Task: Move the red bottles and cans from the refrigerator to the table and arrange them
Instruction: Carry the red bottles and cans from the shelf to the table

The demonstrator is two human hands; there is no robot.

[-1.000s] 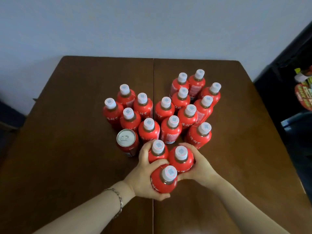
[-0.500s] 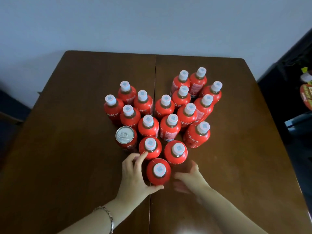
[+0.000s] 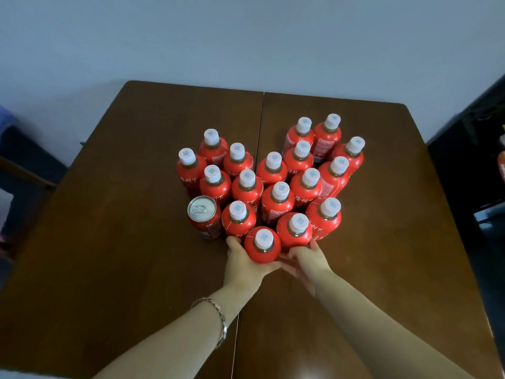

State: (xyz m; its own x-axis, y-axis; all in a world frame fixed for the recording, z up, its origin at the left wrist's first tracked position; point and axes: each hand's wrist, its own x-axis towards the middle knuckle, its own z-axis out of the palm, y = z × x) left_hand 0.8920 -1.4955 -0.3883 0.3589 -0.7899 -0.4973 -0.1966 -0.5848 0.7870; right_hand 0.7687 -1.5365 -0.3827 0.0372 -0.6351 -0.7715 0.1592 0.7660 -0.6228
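We see both hands closing in on the front bottle (image 3: 263, 250) at the tip of a heart-like cluster on the brown tabletop (image 3: 131, 242).

Our left hand (image 3: 242, 265) cups this bottle from its left and near side, thumb curled under it and fingers wrapped along its flank. Our right hand (image 3: 308, 260) lies with its fingers fairly straight against the bottle's near right side, thumb raised beside the neighbouring bottle. The other red bottles (image 3: 276, 207), all upright with white caps, stand packed together behind. A single can (image 3: 204, 217) sits at the cluster's near left edge. A bracelet (image 3: 220, 320) circles the left wrist.
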